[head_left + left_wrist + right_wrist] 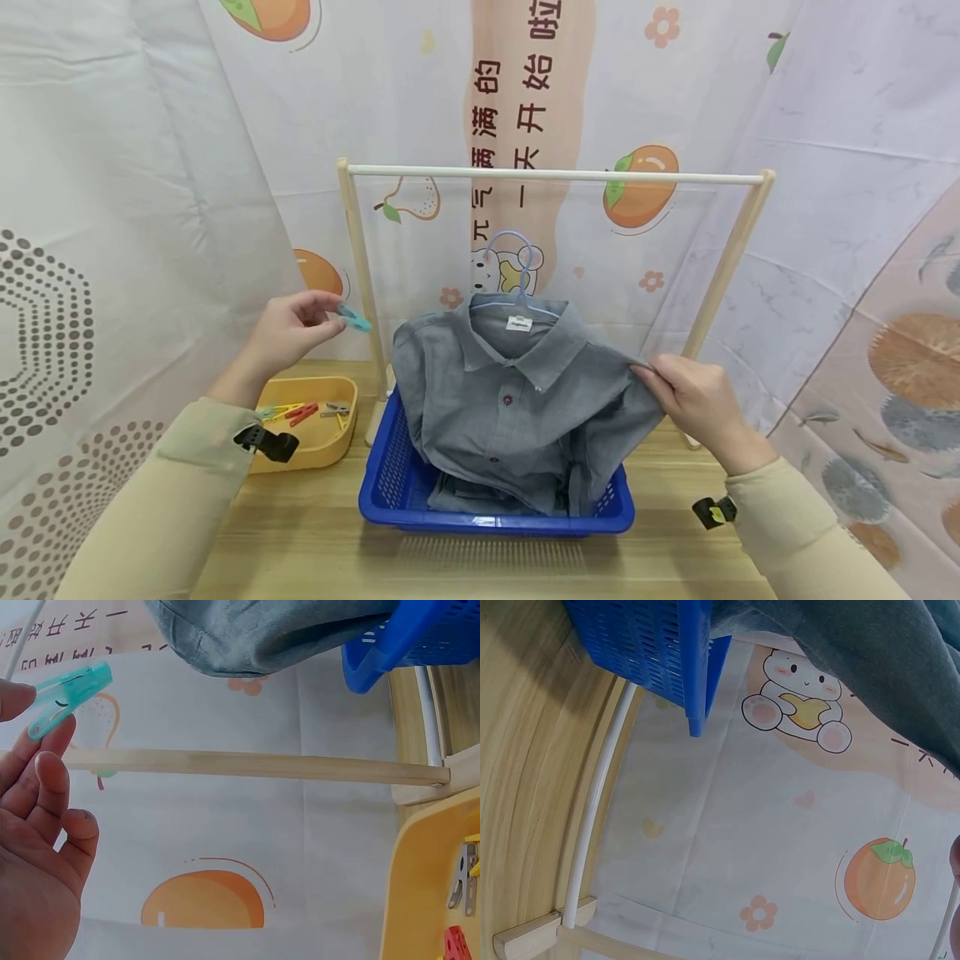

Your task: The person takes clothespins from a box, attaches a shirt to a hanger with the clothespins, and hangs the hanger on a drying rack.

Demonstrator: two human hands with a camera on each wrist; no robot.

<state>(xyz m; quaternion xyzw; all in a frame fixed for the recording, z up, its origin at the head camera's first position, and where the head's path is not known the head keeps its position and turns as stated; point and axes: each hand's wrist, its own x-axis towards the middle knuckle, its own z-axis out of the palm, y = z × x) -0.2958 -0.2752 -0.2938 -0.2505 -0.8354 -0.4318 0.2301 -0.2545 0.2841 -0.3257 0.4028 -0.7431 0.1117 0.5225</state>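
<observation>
Between thumb and fingers, my left hand (294, 327) pinches a turquoise clothespin (354, 317), left of the rack's left post. The left wrist view shows the same clothespin (71, 694) close up. My right hand (693, 400) grips the shoulder of a grey button shirt (517, 392) at its right side; only a bit of that hand enters the right wrist view. Inside the shirt's collar sits a light blue hanger (522, 258), its hook above the collar and below the rail. The shirt's lower part lies in a blue basket (495, 523).
A drying rack with a white rail (555, 174) and wooden posts stands behind the basket. On the left, a yellow tray (318, 454) holds several clothespins (303, 413). Everything rests on a wooden table (300, 542), before a printed curtain (420, 92).
</observation>
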